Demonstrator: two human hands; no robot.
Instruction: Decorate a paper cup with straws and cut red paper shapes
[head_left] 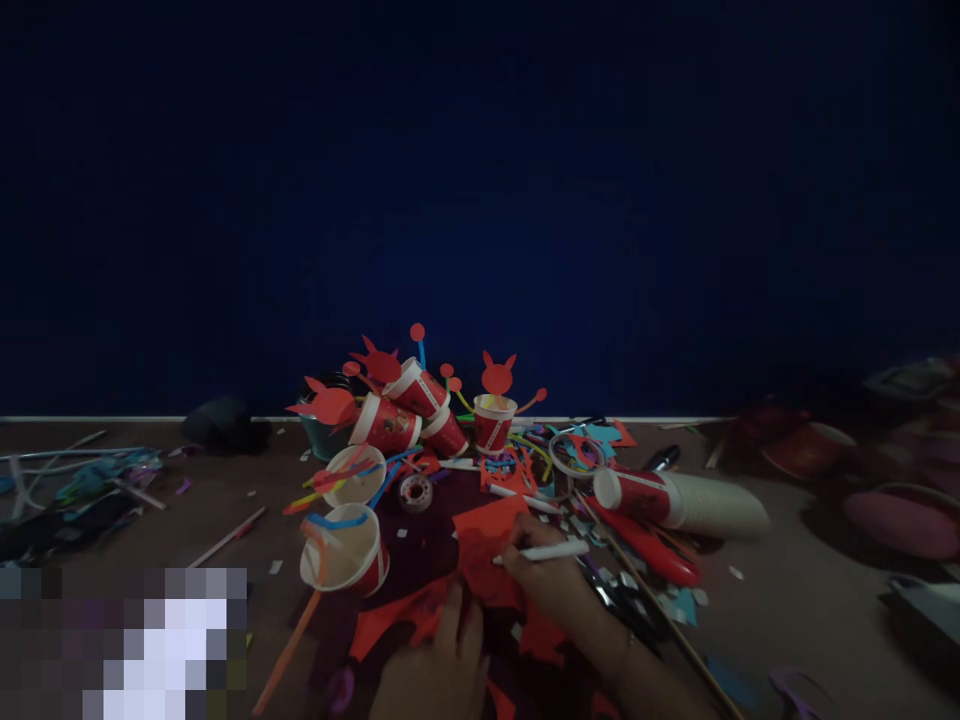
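My right hand (541,572) grips a white marker pen (559,550), its tip down at a sheet of red paper (486,530). Lower and to the left, my left hand (442,655) lies with fingers stretched out over the red paper's lower edge and a cut red scrap (390,620). More red scraps lie under and between my wrists. Left of the paper stands a paper cup (371,572) with blue and orange strips inside, and behind it another cup (358,478). A roll of tape (415,492) sits just beyond the paper.
Red paper cups with animal-head cutouts and strip arms, one upright (495,425), stand at the back by the dark blue wall (480,220). To the right lie a stack of cups (712,505), a red object (660,550), scissors (626,600) and a long thin stick (675,635).
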